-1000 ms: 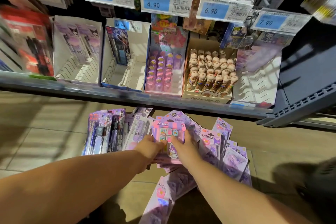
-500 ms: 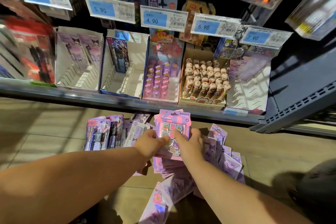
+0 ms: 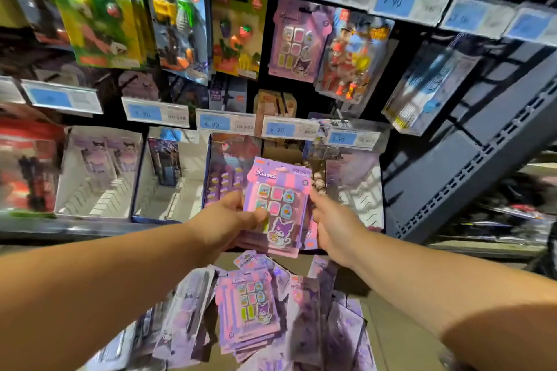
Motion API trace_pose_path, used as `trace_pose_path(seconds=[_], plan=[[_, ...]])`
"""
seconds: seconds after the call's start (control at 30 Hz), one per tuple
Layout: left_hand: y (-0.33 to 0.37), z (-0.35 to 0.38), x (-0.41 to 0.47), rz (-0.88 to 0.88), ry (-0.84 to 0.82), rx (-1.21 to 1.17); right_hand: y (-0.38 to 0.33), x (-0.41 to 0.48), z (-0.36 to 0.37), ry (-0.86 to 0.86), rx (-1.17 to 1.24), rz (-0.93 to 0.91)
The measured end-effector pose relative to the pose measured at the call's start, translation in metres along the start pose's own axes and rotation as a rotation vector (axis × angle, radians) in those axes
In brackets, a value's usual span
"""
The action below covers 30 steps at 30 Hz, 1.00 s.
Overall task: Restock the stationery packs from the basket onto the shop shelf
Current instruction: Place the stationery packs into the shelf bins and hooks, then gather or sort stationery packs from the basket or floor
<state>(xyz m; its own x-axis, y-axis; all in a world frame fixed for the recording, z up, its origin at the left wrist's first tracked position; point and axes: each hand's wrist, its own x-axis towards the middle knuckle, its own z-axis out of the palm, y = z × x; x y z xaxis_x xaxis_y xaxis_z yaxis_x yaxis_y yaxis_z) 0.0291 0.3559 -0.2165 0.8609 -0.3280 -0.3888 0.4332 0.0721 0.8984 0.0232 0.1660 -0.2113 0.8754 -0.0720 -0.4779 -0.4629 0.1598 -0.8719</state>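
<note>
Fingers: left hand (image 3: 229, 220) and right hand (image 3: 334, 223) clasp purple pack stack (image 3: 277, 205) by its sides | stack: mid-air before shelf (image 3: 75, 229), above spare packs (image 3: 250, 310) | risk: I fear lower packs slipping from this edge-only hold.

Both bare forearms stretched forward, converging. The left hand (image 3: 229, 220) and right hand (image 3: 334, 223) gripped opposite side edges of a purple-and-pink carded stationery pack (image 3: 280, 187), left thumb across its front.

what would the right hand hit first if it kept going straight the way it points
The right hand grips the Kuromi pack stack; going on, it would probably meet the carton of plush-topped pens behind it, though depth is unclear.
</note>
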Motion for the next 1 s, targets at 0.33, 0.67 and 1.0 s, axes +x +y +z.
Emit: trace_pose_path(seconds=[0.33,0.67,1.0], plan=[[0.052,0.047,-0.003,0.157,0.019,-0.035,-0.058,-0.024,-0.017,0.055,0.02,-0.229],[0.109,0.05,0.004,0.365,0.051,-0.191,-0.106,-0.037,-0.005,-0.022,0.136,-0.425],[0.116,0.019,-0.001,0.4,0.028,-0.165,-0.11,-0.039,0.007,-0.251,-0.052,-0.46]])
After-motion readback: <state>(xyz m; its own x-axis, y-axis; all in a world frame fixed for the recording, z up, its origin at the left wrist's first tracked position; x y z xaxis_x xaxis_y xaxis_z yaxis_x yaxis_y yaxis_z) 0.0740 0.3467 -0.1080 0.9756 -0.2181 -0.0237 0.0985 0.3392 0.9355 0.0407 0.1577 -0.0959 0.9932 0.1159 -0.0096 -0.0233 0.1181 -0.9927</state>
